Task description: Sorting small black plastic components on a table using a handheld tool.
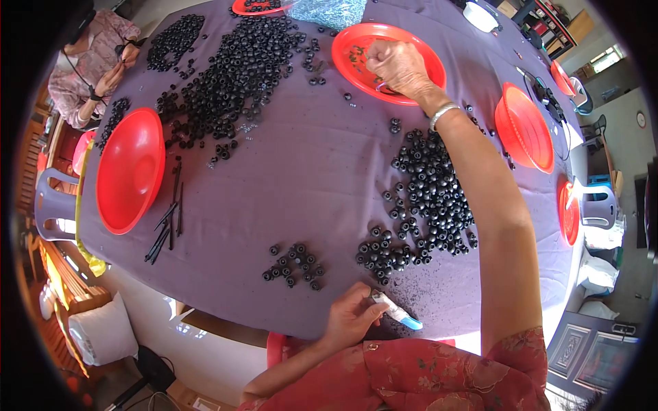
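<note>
My left hand (351, 316) is closed near the table's front edge. It grips a short tool with a white, wrapped-looking handle (391, 308) and a blue end (411, 322); whether a small black piece is also between the fingertips I cannot tell. My right arm, with a silver bangle (444, 115), reaches far across the table. Over a shallow red dish (428, 58) holding small dark and greenish bits, my right hand (401, 67) is closed, fingertips hidden. Between the hands spreads a pile of black, round, hollow parts (435, 185). A smaller group of them (295, 266) lies left of my left hand.
A large heap of black parts (233, 75) covers the far left of the purple cloth (288, 178). Red basins (130, 171) (524, 130) stand at both sides. Thin black sticks (171, 212) lie beside the left basin. Another person (92, 65) works at the far left.
</note>
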The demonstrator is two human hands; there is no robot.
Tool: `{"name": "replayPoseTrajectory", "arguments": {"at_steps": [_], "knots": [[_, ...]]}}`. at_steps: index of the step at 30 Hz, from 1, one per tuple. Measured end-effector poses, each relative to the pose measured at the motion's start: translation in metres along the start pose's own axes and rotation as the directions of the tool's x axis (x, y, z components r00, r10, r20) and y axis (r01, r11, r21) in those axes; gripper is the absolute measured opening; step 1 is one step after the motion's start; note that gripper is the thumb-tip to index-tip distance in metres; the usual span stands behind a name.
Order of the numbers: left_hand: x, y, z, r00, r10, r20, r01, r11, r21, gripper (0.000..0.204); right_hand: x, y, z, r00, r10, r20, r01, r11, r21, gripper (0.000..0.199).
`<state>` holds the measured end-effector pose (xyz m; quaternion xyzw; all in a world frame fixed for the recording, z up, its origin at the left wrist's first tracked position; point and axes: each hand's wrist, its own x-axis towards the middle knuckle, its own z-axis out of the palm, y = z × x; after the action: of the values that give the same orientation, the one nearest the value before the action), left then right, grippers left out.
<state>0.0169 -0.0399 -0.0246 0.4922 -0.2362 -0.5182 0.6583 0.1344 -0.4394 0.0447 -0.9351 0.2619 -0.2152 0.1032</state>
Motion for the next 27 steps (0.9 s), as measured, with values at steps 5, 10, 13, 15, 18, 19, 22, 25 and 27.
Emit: {"name": "replayPoseTrajectory", "arguments": {"at_steps": [5,10,13,15,18,19,22,25,27], "knots": [[0.002,0.004,0.002,1.000,-0.011,-0.008,0.011,1.000,-0.019,0.007,0.006,-0.003,0.013,0.967,-0.038,0.251,0.076,0.987,-0.143,0.014],[-0.002,0.004,0.001,0.999,-0.031,-0.016,0.031,0.999,-0.014,0.005,-0.006,-0.016,-0.037,0.988,0.156,0.000,-0.154,0.971,-0.181,0.017],[0.000,0.007,0.005,1.000,-0.016,-0.010,0.016,1.000,-0.024,0.004,-0.039,-0.022,-0.068,0.995,0.063,-0.080,-0.061,0.998,0.030,0.017],[-0.003,0.007,0.006,1.000,0.003,-0.029,-0.004,1.000,-0.028,0.004,-0.082,-0.043,-0.082,0.998,-0.038,-0.039,0.043,0.989,0.140,0.015],[-0.008,0.006,0.005,0.998,-0.051,-0.045,0.048,0.998,-0.051,0.003,-0.168,-0.077,-0.105,0.979,-0.177,0.099,0.121,0.903,0.412,0.007],[-0.010,0.009,0.006,0.995,-0.082,-0.062,0.077,0.994,-0.082,0.003,-0.196,-0.089,-0.114,0.949,-0.198,0.244,0.077,0.900,0.430,0.006],[-0.017,0.009,0.012,0.988,-0.121,-0.092,0.112,0.989,-0.095,0.004,-0.285,-0.115,-0.113,0.900,-0.339,0.274,0.151,0.832,0.533,0.031],[-0.020,0.013,0.026,0.968,-0.062,-0.242,0.006,0.974,-0.226,0.009,-0.342,-0.132,-0.109,0.931,-0.257,0.260,0.158,0.924,0.348,0.039],[-0.023,0.010,0.032,0.970,-0.054,-0.237,0.005,0.979,-0.203,0.010,-0.367,-0.137,-0.104,0.952,-0.133,0.275,-0.008,0.889,0.458,0.041]]}}
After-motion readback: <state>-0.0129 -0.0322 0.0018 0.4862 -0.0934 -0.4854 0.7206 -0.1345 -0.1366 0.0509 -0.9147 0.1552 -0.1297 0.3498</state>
